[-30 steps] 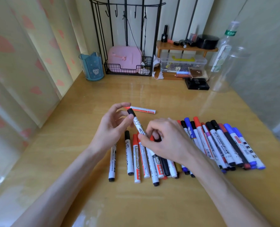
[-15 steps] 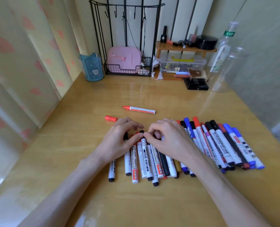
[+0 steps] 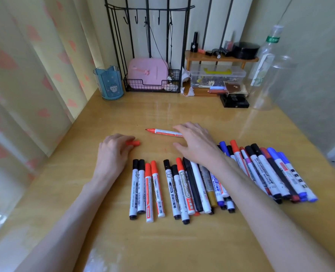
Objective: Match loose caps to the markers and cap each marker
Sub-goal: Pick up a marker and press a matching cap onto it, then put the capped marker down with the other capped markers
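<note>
Head: red cap (image 3: 136, 143) in left hand (image 3: 113, 152), uncapped marker (image 3: 162, 132) at right hand (image 3: 198, 146).

Bare left hand (image 3: 113, 154) and bare right hand (image 3: 198, 146) run into long, slim, uncovered forearms (image 3: 260, 209).
</note>
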